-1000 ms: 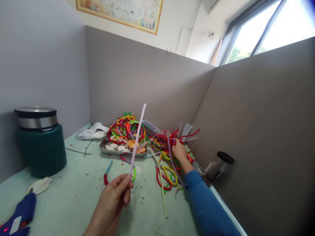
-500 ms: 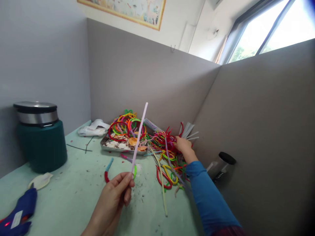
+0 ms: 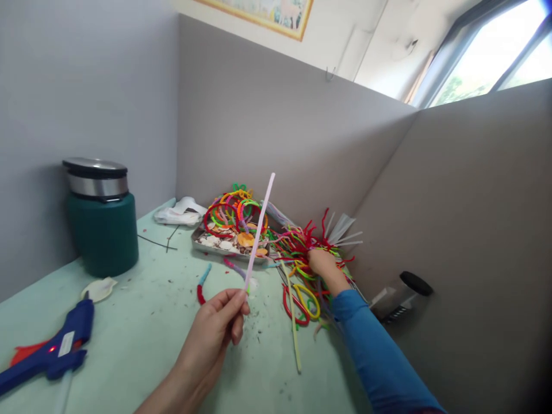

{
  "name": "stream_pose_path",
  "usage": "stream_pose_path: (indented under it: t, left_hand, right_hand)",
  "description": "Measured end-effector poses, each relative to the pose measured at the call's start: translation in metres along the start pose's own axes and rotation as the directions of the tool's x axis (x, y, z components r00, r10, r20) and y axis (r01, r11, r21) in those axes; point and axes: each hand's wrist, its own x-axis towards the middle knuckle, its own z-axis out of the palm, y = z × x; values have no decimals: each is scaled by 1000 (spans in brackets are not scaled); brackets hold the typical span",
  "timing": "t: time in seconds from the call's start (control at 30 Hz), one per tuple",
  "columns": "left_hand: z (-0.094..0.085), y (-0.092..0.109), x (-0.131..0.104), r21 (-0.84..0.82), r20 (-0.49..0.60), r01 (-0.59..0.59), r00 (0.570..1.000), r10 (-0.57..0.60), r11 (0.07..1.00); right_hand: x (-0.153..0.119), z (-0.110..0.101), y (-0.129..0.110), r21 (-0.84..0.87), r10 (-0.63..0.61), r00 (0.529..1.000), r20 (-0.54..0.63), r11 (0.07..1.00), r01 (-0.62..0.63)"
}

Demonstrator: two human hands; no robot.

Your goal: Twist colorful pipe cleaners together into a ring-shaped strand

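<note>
Near the bottom centre, my left hand (image 3: 215,328) pinches the lower end of a pale pink stick (image 3: 260,230), which points up and slightly right. Further right, my right hand (image 3: 323,263) reaches into a tangled pile of coloured pipe cleaners (image 3: 297,241), mostly red ones around it. Its fingertips are buried in the pile, so what they hold cannot be made out. A pale yellow strip (image 3: 295,333) lies in front of the pile, beside red and yellow loops (image 3: 308,302).
A metal tray (image 3: 228,256) holds shells and coloured rings. On the left stand a green jar (image 3: 103,230) and a blue glue gun (image 3: 71,339) with a lit red light. A clear container with a black lid (image 3: 399,296) is at the right, by the grey partition (image 3: 276,121).
The view has shifted, so the jar and glue gun appear further right. My right hand is still at the pile, where the red pipe cleaners have moved. The pink stick stays in my left hand.
</note>
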Motion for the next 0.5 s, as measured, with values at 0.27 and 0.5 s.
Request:
stream_pose_path:
  t: [0.27, 0.5]
  left_hand:
    - [-1, 0, -1, 11, 10, -2, 1000, 2, 1000]
    - [-3, -3, 4, 20, 4, -5, 1000, 5, 1000]
  right_hand:
    - [4, 9, -7, -9, -191, 982, -11, 982, 191]
    - [21, 15, 0, 109, -231, 973, 5, 967, 229]
